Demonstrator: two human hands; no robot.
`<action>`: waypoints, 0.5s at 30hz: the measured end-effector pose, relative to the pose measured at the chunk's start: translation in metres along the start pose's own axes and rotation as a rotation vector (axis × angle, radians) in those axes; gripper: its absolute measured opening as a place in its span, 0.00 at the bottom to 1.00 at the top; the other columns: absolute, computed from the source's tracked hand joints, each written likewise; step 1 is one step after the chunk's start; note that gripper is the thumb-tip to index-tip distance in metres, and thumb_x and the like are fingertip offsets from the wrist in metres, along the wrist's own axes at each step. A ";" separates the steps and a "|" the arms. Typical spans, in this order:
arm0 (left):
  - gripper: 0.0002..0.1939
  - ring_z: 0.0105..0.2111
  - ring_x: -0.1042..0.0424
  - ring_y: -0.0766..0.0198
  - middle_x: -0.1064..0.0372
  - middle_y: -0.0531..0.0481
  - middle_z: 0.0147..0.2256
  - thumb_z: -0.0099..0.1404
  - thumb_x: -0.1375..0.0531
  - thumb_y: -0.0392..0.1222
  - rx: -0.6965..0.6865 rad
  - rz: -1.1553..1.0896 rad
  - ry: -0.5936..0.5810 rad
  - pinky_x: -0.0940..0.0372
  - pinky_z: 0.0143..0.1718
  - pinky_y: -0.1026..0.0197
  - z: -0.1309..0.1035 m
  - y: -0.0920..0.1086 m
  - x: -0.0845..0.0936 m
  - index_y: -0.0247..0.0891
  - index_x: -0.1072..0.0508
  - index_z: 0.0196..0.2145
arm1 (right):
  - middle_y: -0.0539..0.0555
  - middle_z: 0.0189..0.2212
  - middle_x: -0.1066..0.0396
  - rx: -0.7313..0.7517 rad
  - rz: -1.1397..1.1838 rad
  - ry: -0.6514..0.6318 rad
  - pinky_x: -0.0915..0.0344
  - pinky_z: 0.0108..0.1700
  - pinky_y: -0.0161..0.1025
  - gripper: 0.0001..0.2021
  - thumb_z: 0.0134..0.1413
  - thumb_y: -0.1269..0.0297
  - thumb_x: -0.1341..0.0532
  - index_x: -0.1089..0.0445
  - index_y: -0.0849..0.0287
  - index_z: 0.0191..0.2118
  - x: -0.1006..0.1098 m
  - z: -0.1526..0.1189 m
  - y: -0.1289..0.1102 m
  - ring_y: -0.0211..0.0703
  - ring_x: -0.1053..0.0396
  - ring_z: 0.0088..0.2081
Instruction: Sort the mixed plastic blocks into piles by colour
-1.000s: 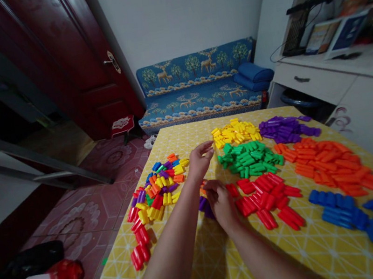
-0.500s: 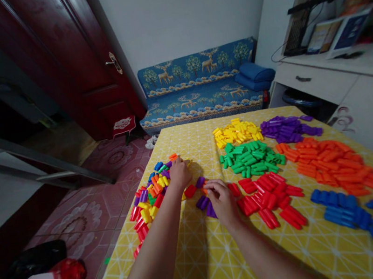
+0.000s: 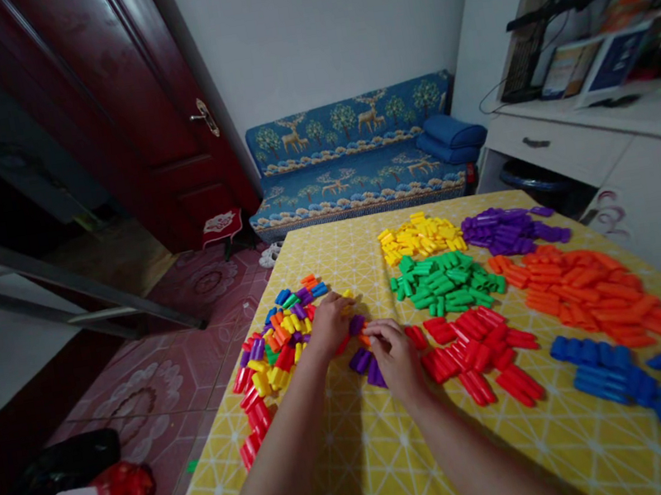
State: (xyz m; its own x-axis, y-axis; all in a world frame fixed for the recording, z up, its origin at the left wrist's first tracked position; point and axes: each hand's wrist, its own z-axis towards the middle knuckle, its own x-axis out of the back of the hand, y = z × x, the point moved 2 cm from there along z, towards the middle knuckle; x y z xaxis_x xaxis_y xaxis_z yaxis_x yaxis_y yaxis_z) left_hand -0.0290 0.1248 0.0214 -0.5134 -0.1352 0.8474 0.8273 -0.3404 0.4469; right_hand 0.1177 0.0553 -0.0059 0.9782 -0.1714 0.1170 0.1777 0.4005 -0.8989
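Note:
My left hand [image 3: 331, 324] is low over the table at the right edge of a mixed-colour heap of small ridged plastic pieces [image 3: 282, 335]. Its fingers are curled down, and whatever lies under them is hidden. A yellow piece [image 3: 347, 295] shows just past the fingertips. My right hand [image 3: 397, 358] is pinched on an orange plastic piece [image 3: 364, 332], partly covered by the thumb and fingers. Close to both hands are purple pieces [image 3: 361, 360], lying on the cloth. Red pieces [image 3: 472, 346] spread out to the right of my right hand.
Sorted heaps of yellow [image 3: 420, 236], green [image 3: 445, 281], purple [image 3: 507, 229], orange [image 3: 588, 290] and blue pieces [image 3: 627, 376] cover the table's right side. The yellow patterned tablecloth [image 3: 379, 474] lies beneath. Behind stands a blue sofa [image 3: 349, 169]; a white cabinet [image 3: 633, 174] is at right.
My left hand has moved right and nearer to me, away from the mixed heap towards my right hand. My right hand stays almost still with the orange piece.

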 end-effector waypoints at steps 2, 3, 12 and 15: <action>0.17 0.41 0.28 0.60 0.29 0.44 0.41 0.57 0.42 0.29 -0.002 -0.150 0.075 0.32 0.46 0.58 -0.010 0.006 0.003 0.38 0.22 0.43 | 0.57 0.39 0.28 -0.041 0.013 0.008 0.32 0.49 0.46 0.09 0.56 0.69 0.45 0.28 0.56 0.38 -0.001 -0.001 0.003 0.46 0.30 0.43; 0.16 0.41 0.28 0.61 0.29 0.44 0.42 0.57 0.41 0.31 0.016 -0.240 0.110 0.31 0.45 0.58 -0.016 0.009 0.006 0.38 0.22 0.43 | 0.57 0.39 0.28 -0.080 0.022 0.013 0.31 0.47 0.46 0.09 0.56 0.68 0.44 0.29 0.57 0.41 -0.001 -0.001 0.005 0.46 0.29 0.41; 0.19 0.34 0.24 0.62 0.25 0.42 0.41 0.56 0.34 0.42 0.545 -1.459 0.143 0.28 0.34 0.63 -0.062 0.044 0.019 0.34 0.25 0.45 | 0.62 0.56 0.34 -0.081 0.112 -0.051 0.29 0.46 0.43 0.25 0.59 0.60 0.42 0.41 0.56 0.61 0.001 -0.006 -0.006 0.46 0.28 0.46; 0.15 0.33 0.24 0.65 0.25 0.40 0.41 0.61 0.39 0.37 0.791 -1.819 0.133 0.29 0.31 0.69 -0.064 0.052 0.018 0.31 0.27 0.46 | 0.61 0.56 0.34 -0.013 0.101 -0.073 0.29 0.48 0.44 0.25 0.60 0.59 0.41 0.41 0.55 0.62 0.003 -0.006 -0.010 0.46 0.29 0.48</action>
State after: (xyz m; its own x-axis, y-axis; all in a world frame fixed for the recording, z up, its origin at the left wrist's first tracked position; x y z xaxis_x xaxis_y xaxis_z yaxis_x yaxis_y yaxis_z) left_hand -0.0102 0.0453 0.0417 -0.6980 -0.2358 -0.6762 -0.7152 0.2760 0.6421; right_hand 0.1179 0.0454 0.0006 0.9964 -0.0645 0.0555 0.0768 0.4005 -0.9131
